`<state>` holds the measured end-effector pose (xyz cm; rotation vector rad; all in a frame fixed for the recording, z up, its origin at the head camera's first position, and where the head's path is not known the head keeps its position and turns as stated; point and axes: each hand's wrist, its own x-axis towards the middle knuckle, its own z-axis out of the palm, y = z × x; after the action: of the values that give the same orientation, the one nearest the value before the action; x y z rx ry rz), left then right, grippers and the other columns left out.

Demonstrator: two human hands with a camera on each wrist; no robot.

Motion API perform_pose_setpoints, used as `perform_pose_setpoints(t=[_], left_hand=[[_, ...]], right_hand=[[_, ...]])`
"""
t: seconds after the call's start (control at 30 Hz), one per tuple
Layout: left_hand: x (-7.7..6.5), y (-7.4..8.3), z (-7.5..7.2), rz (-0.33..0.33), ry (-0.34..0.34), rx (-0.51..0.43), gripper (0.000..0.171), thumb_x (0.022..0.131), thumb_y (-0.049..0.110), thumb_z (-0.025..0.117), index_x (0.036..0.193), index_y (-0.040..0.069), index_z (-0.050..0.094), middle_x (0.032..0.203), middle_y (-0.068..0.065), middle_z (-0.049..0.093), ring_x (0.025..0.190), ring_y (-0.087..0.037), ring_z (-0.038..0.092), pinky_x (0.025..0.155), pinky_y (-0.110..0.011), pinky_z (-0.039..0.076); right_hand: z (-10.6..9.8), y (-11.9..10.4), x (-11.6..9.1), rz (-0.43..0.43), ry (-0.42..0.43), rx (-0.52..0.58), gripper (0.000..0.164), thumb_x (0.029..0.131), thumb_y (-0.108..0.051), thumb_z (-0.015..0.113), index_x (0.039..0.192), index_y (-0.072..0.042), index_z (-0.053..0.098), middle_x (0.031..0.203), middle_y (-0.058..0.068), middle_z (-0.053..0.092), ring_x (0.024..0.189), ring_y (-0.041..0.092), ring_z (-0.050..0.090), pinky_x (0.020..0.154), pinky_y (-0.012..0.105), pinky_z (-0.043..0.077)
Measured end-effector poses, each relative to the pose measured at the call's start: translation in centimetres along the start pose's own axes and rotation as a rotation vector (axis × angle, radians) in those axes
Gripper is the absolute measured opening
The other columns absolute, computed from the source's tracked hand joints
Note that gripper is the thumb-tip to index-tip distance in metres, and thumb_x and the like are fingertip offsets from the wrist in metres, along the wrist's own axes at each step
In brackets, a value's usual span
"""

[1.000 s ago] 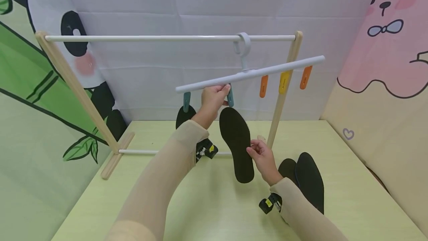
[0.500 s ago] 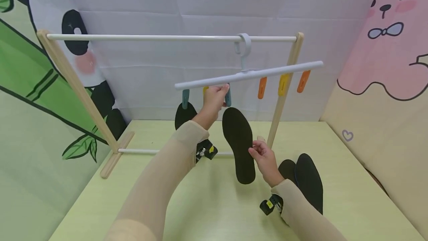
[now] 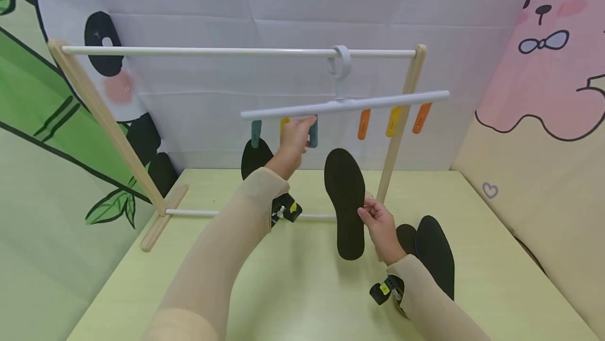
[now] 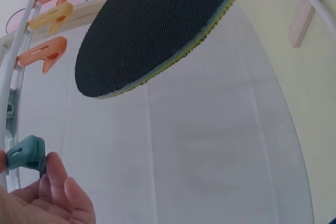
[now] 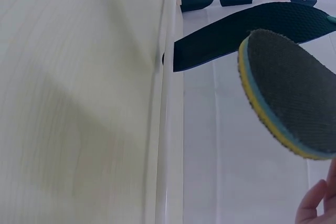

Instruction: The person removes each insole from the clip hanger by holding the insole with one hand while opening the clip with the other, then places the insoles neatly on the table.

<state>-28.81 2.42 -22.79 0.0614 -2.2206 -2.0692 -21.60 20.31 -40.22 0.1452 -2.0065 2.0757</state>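
My left hand reaches up under the white hanger and pinches a teal clip between thumb and fingers. In my right hand is a black insole, gripped by its side edge and held upright, toe end up. Its top stands below and to the right of the teal clip, apart from it. The left wrist view shows its ribbed dark face and yellow-blue edge. Another black insole hangs from the teal clip at the hanger's left end, partly behind my left arm.
The hanger hooks over the white rail of a wooden-legged rack. Orange and yellow clips hang on its right half. More black insoles lie on the table beside my right forearm. A wooden post rises behind the hanger.
The held insole has moved right, away from the pinched clip. The hanger has shifted slightly left and sits closer to level, its right end lower. The left hand stays on the clip.
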Motion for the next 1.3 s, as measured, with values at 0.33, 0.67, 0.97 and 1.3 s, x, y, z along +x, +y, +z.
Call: perform_pose_setpoints(t=[0.33,0.67,0.97,1.3], left_hand=[[0.1,-0.1,-0.3,-0.009,-0.002,-0.016,0.026,0.098,0.032,0.054,0.087,0.009,0.057,0.084,0.000,0.047,0.065,-0.016,0.051,0.067,-0.030,0.037],[0.1,-0.3,0.1,-0.015,-0.012,-0.057,0.026,0.097,0.030,0.055,0.082,0.010,0.056,0.080,0.000,0.049,0.056,-0.014,0.049,0.061,-0.028,0.035],[-0.1,-0.5,0.2,-0.014,-0.004,-0.062,0.028,0.097,0.031,0.055,0.079,0.010,0.055,0.073,0.001,0.046,0.056,-0.014,0.047,0.062,-0.028,0.035],[0.0,-0.5,0.4,0.010,0.007,-0.056,0.031,0.097,0.031,0.056,0.074,0.010,0.054,0.063,0.002,0.043,0.052,-0.013,0.045,0.055,-0.025,0.033]], right_hand=[[-0.6,0.4,-0.3,-0.027,0.008,0.024,0.023,0.093,0.012,0.051,0.112,0.022,0.044,0.079,-0.007,0.055,0.075,0.002,0.052,0.072,0.015,0.044],[-1.2,0.7,-0.5,0.014,0.027,0.006,0.020,0.093,0.012,0.052,0.110,0.019,0.046,0.077,-0.008,0.054,0.074,0.002,0.052,0.071,0.015,0.044],[-1.9,1.0,-0.9,0.057,0.033,-0.037,0.022,0.094,0.007,0.052,0.113,0.018,0.045,0.079,-0.007,0.054,0.076,0.001,0.052,0.074,0.015,0.045],[-3.3,1.4,-1.2,0.119,0.072,-0.093,0.024,0.096,0.003,0.052,0.117,0.015,0.047,0.080,-0.006,0.056,0.076,0.003,0.054,0.074,0.015,0.045]])
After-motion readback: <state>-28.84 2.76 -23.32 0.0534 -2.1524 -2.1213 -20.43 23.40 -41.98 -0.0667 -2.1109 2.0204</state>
